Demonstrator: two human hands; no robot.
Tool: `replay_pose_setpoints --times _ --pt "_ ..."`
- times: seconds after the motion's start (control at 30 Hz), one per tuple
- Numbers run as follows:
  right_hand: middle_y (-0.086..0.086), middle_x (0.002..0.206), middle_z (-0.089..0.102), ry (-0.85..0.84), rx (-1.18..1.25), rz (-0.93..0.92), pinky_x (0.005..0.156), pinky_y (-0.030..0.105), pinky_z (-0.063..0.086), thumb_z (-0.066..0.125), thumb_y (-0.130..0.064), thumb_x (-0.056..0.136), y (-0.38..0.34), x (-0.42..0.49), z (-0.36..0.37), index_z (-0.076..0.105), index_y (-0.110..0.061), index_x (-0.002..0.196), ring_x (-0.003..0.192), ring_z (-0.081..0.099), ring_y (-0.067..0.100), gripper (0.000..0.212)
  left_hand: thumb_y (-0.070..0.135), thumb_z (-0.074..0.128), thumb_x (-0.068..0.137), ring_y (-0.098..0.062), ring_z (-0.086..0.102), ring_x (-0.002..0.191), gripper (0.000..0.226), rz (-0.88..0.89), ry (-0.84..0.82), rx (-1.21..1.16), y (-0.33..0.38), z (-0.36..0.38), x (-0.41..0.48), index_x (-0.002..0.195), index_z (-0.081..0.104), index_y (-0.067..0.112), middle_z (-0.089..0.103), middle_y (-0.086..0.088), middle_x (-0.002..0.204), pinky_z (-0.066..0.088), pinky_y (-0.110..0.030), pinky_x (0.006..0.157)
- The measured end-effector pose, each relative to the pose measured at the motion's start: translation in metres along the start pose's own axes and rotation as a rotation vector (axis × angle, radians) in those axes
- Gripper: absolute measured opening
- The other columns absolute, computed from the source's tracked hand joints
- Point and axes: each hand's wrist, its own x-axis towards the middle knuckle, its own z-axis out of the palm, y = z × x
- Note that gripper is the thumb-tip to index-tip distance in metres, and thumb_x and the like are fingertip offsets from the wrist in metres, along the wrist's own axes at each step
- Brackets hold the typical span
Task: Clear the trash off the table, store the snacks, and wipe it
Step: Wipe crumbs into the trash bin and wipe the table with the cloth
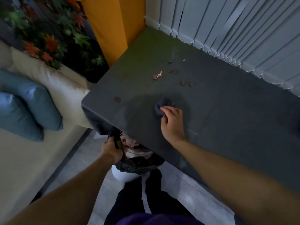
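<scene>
Gripping a dark cloth [160, 108] with the right hand [172, 122] on the table [227, 111]; clutching the bin bag [141, 163] rim with the left hand [112, 151], below the near edge. Probably mid-wipe. Next: sweep the scraps [174, 71] beyond the cloth bagward.

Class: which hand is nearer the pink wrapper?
Right. The right hand grips a cloth on the table, short of the wrapper; the left hand holds the bin bag, farther off.

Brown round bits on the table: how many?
6 bits: one far, two mid, one by the pink scrap, two nearest the cloth. The left dark spot may be a stain.
</scene>
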Motion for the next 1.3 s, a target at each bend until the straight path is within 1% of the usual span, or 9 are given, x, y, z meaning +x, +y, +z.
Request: replay_pose_setpoints --times 0.1,0.27,0.37,0.43,0.67,0.83,1.03,1.2,1.3 --pt "0.005 0.121 0.062 -0.095 -0.044 0.016 0.099 0.043 0.044 0.055 -0.005 0.086 -0.004 0.0 0.004 0.068 -0.007 0.118 0.113 0.046 0.028 0.035 0.01 0.054 0.081 -0.038 0.052 0.113 0.071 0.007 0.008 0.012 0.003 -0.002 0.001 0.148 0.032 0.022 0.044 -0.014 0.132 0.056 -0.049 0.088" --pt "0.007 0.102 0.066 -0.351 0.01 -0.513 0.094 0.033 0.045 0.053 -0.009 0.081 -0.009 -0.016 0.002 0.071 -0.006 0.106 0.1 0.051 0.028 0.031 0.008 0.056 0.081 -0.039 0.052 0.114 0.07 -0.001 -0.005 0.011 0.006 -0.002 0.004 0.147 0.034 0.02 0.044 -0.015 0.132 0.055 -0.05 0.091" --pt "0.008 0.115 0.062 -0.123 -0.029 -0.18 0.096 0.04 0.045 0.051 -0.01 0.085 0.002 0.0 0.0 0.067 -0.007 0.121 0.108 0.048 0.029 0.039 0.009 0.055 0.082 -0.039 0.051 0.115 0.071 -0.01 -0.014 0.024 0.008 -0.002 0.006 0.148 0.031 0.021 0.042 -0.015 0.132 0.054 -0.049 0.091" --pt "0.006 0.125 0.058 -0.118 -0.094 -0.033 0.099 0.044 0.044 0.056 -0.011 0.088 0.005 0.008 0.0 0.061 -0.008 0.131 0.113 0.044 0.028 0.043 0.009 0.055 0.082 -0.039 0.051 0.114 0.071 -0.018 -0.021 0.016 0.009 -0.002 0.007 0.148 0.031 0.022 0.042 -0.015 0.132 0.055 -0.049 0.09" --pt "0.007 0.109 0.058 -0.386 -0.05 -0.454 0.091 0.034 0.045 0.057 -0.014 0.086 0.005 -0.002 0.001 0.066 -0.009 0.125 0.102 0.049 0.027 0.041 0.008 0.056 0.083 -0.04 0.051 0.114 0.067 -0.035 -0.033 0.003 0.014 -0.001 0.012 0.145 0.034 0.02 0.04 -0.016 0.132 0.054 -0.049 0.091" --pt "0.002 0.122 0.054 -0.076 -0.112 -0.011 0.096 0.045 0.045 0.055 -0.01 0.09 0.013 0.018 -0.001 0.063 -0.015 0.13 0.112 0.043 0.03 0.041 0.008 0.053 0.085 -0.04 0.05 0.115 0.063 -0.021 -0.026 0.045 0.017 0.0 0.015 0.144 0.035 0.017 0.041 -0.017 0.131 0.054 -0.047 0.091" --pt "0.003 0.098 0.062 -0.284 0.024 -0.347 0.09 0.031 0.044 0.048 -0.016 0.086 0.012 0.016 -0.005 0.074 -0.011 0.104 0.098 0.051 0.026 0.032 0.008 0.054 0.082 -0.039 0.05 0.114 0.064 -0.02 -0.041 0.053 0.02 -0.001 0.018 0.143 0.035 0.017 0.042 -0.015 0.13 0.055 -0.049 0.09" --pt "0.008 0.1 0.061 0.097 -0.018 0.013 0.087 0.03 0.039 0.052 -0.009 0.081 0.04 0.059 -0.025 0.07 -0.013 0.1 0.096 0.053 0.032 0.026 0.008 0.052 0.077 -0.038 0.052 0.11 0.065 -0.017 -0.042 0.038 0.019 -0.003 0.02 0.139 0.038 0.018 0.044 -0.014 0.126 0.058 -0.048 0.084" --pt "0.009 0.114 0.059 0.032 -0.104 0.091 0.095 0.042 0.044 0.056 -0.001 0.083 0.05 0.069 -0.03 0.067 -0.012 0.114 0.109 0.047 0.032 0.034 0.006 0.052 0.078 -0.037 0.052 0.11 0.062 -0.027 -0.043 0.027 0.021 -0.003 0.021 0.137 0.039 0.017 0.043 -0.014 0.127 0.058 -0.049 0.084"
